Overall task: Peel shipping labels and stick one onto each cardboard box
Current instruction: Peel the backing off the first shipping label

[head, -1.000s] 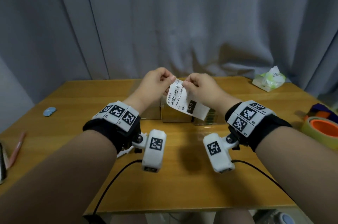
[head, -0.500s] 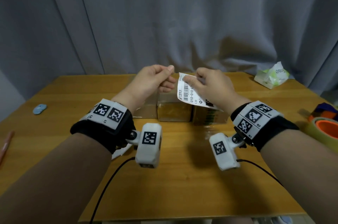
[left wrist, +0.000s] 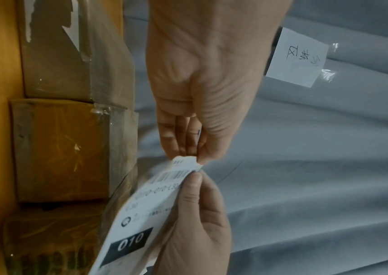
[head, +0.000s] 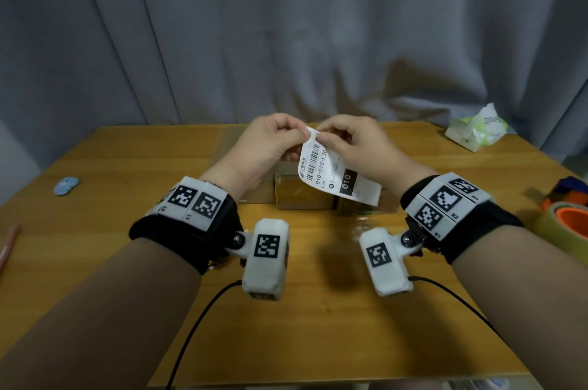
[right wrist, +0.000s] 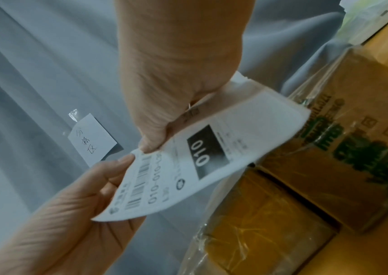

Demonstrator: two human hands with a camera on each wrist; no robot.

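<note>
A white shipping label point(head: 334, 173) with a barcode and a black "010" block hangs above the table's middle. My left hand point(head: 286, 136) and right hand point(head: 337, 135) both pinch its top corner, fingertips almost touching. In the left wrist view my left hand point(left wrist: 188, 145) pinches the curled corner of the label point(left wrist: 141, 214) from above. In the right wrist view my right hand point(right wrist: 157, 137) pinches the label point(right wrist: 188, 167) with thumb on top. Three taped cardboard boxes point(head: 302, 195) stand in a row just behind and below the hands, partly hidden by them.
On the wooden table point(head: 318, 326) lie a tissue pack point(head: 477, 130) at the back right, a tape roll point(head: 566, 224) at the right edge, a small blue object point(head: 66, 185) and a pen point(head: 8, 246) at the left. A grey curtain point(head: 286, 23) hangs behind.
Half a second ago my left hand was off the label, which only my right hand held. The left hand has come back and pinches the top corner again.
</note>
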